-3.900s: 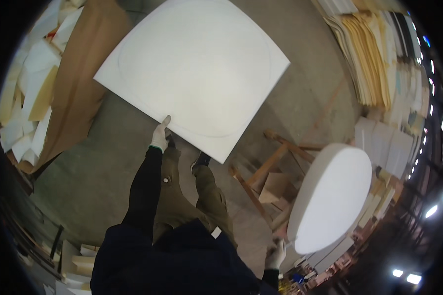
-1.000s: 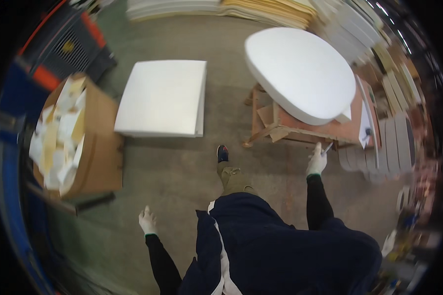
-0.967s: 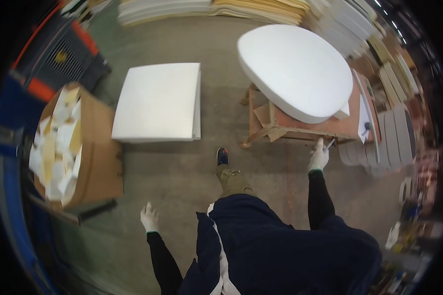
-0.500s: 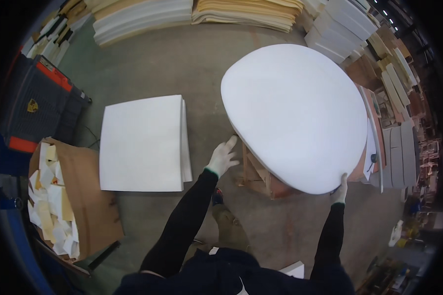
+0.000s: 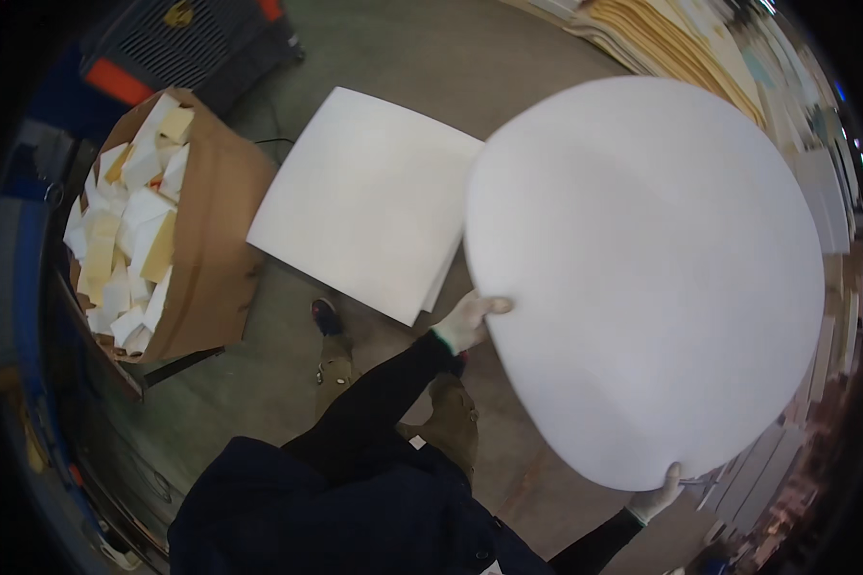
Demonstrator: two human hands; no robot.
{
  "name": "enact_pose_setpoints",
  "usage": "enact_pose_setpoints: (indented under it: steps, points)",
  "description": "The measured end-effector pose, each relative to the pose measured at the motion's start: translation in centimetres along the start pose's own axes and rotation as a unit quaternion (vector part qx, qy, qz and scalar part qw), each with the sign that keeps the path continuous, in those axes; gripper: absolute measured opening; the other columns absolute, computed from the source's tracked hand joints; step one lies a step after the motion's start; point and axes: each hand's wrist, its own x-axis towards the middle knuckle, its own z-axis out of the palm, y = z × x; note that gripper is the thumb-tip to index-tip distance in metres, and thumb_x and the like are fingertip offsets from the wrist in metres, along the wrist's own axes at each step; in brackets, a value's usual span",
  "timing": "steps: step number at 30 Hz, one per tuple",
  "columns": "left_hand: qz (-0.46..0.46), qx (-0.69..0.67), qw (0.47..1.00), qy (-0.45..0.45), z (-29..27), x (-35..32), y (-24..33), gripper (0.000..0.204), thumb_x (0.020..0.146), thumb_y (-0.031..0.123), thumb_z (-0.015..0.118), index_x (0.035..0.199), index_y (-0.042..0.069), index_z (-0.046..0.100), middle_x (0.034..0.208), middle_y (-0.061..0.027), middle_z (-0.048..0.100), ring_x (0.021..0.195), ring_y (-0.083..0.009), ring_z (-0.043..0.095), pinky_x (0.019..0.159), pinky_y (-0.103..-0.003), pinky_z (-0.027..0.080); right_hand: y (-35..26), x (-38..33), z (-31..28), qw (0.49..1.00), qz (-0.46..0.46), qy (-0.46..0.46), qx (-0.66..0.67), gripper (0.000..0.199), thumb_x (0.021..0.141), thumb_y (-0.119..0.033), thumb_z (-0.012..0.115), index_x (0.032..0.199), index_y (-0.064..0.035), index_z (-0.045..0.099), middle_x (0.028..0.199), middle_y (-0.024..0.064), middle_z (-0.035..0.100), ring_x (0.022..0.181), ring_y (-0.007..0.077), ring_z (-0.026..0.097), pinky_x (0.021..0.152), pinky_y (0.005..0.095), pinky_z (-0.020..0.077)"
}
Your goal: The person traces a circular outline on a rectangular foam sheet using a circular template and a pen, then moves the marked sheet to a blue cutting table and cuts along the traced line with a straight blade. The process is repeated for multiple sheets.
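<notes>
Both gloved hands hold a large, rounded white foam sheet [image 5: 642,278], which looks raised and fills the right half of the view. My left hand [image 5: 468,320] is closed on its left edge, thumb on top and fingers hidden beneath. On the near edge my right hand [image 5: 656,494] grips in the same way, thumb over the rim. Past my left hand, a squarish white foam stack [image 5: 369,201] sits close to the sheet, whose left rim overlaps its right corner in the view.
A cardboard box [image 5: 206,230] full of white and yellow foam offcuts [image 5: 129,230] stands at left. Behind it is a dark, orange-trimmed machine [image 5: 197,48]. Yellowish foam sheets [image 5: 666,48] are piled at the far right, with grey slabs [image 5: 758,474] at the near right.
My left hand has gone from open beside the rounded sheet to gripping its edge. The sheet has come up off the wooden stand, and my view has swung left.
</notes>
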Motion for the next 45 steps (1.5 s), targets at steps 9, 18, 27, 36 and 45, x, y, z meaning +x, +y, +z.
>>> enact_pose_setpoints:
  steps: [9,18,27,36,45]
  points:
    - [0.041,-0.060,0.955,0.288,-27.4,-11.3,14.5,0.040,0.091,0.010,0.054,0.129,-0.002,0.054,0.117,-0.0134,0.065,0.111,-0.0251,0.064,0.097,-0.039,0.053,13.9,-3.3,34.2,0.975,0.090,-0.197,0.052,0.082,0.078,-0.030,0.074,0.144,0.0043,0.039,0.131,0.0165,0.052,0.117,0.0298,0.056,0.097,0.0431,0.0494]
    - [0.135,-0.070,0.935,0.319,-49.6,-8.1,15.5,0.042,0.088,0.003,0.059,0.129,-0.003,0.052,0.119,-0.0145,0.062,0.110,-0.0260,0.064,0.095,-0.040,0.054,37.8,-2.1,49.9,0.885,0.330,-0.323,0.055,0.078,0.080,-0.031,0.067,0.145,0.0018,0.040,0.137,0.0162,0.051,0.126,0.0347,0.052,0.107,0.0484,0.0428]
    - [0.119,-0.042,0.910,0.394,-59.4,-6.2,10.9,0.068,0.079,0.008,0.072,0.137,-0.002,0.037,0.123,-0.0156,0.057,0.108,-0.0249,0.061,0.087,-0.035,0.054,50.9,-3.4,54.8,0.907,0.304,-0.201,-0.209,0.039,0.094,-0.032,0.064,0.124,-0.0085,0.058,0.074,-0.0064,0.051,0.049,0.0055,0.040,0.040,0.0236,0.0246]
    - [0.128,-0.046,0.890,0.436,-58.6,-7.7,10.4,0.063,0.082,0.004,0.071,0.138,-0.002,0.041,0.124,-0.0180,0.060,0.111,-0.0286,0.064,0.087,-0.043,0.057,51.0,-2.9,52.0,0.867,0.338,-0.244,-0.274,0.012,0.101,-0.026,0.058,0.098,-0.0153,0.053,0.062,-0.0076,0.037,0.045,0.0067,0.031,0.039,0.0249,0.0215]
    - [0.126,-0.062,0.777,0.613,-57.8,-10.1,10.6,0.057,0.095,0.042,0.061,0.135,0.003,0.049,0.137,-0.0158,0.052,0.118,-0.0280,0.054,0.096,-0.046,0.049,51.8,-4.1,49.6,0.897,0.373,-0.189,-0.143,0.036,0.098,-0.050,0.060,0.105,-0.0150,0.057,0.066,-0.0083,0.046,0.050,0.0051,0.033,0.042,0.0241,0.0182]
